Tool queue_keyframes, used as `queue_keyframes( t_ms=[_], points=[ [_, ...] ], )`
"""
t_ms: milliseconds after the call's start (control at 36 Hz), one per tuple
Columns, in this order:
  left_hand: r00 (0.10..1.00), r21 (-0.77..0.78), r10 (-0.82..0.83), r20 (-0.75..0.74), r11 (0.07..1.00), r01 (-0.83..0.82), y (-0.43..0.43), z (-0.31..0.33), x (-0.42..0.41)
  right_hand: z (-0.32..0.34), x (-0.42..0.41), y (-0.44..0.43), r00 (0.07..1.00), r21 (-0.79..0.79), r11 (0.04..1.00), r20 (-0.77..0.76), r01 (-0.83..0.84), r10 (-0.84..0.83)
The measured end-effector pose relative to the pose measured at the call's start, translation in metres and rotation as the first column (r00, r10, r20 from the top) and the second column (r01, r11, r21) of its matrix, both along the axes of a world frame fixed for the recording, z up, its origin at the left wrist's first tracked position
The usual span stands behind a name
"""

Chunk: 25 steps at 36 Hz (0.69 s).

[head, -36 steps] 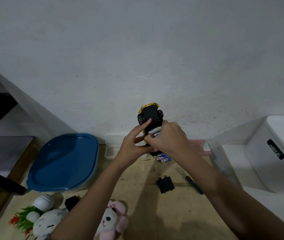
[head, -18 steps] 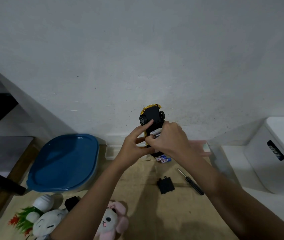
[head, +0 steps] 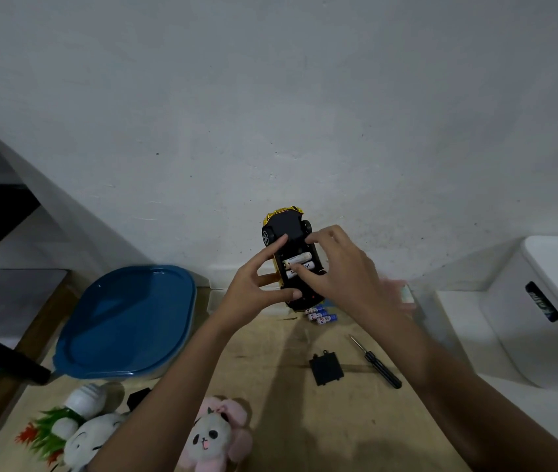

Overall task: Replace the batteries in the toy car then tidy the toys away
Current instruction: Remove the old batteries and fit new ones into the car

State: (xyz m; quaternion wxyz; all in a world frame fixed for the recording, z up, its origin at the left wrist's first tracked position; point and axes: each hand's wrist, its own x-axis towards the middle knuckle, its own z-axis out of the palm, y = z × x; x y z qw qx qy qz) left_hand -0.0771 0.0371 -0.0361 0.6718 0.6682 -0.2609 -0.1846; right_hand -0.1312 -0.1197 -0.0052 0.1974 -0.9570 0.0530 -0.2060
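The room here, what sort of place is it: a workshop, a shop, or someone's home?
Most likely a home, perhaps a child's play corner. Soft toys lie on a worn wooden table against a plain white wall, beside a blue-lidded storage tub and a white plastic bin. No workshop gear beyond one small screwdriver.

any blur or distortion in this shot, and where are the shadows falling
Head view: the pink item behind the right hand is smeared with motion blur, while the toy car and its white batteries stay fairly sharp. Wide-angle distortion bows the wall's lower edge and the white bin at right. Both arms cast long dark shadows down the wooden table. Dim, even light, no glare.
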Motion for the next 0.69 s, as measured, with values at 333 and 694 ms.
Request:
queue_keyframes(
  t_ms=[333, 694],
  points=[
    [0.999, 0.023, -0.053, 0.008, 0.998, 0.052, 0.003, -0.002, 0.001, -0.009, 0.005, -0.012, 0.961, -0.090, 0.957, -0.031, -0.276, 0.275],
    [1.000, -0.022, -0.012, 0.008, 1.000, 0.012, 0.002, 0.007, 0.007, 0.009, 0.009, -0.014, 0.977, 0.779, 0.609, 0.210, -0.153, -0.024]
  ],
)
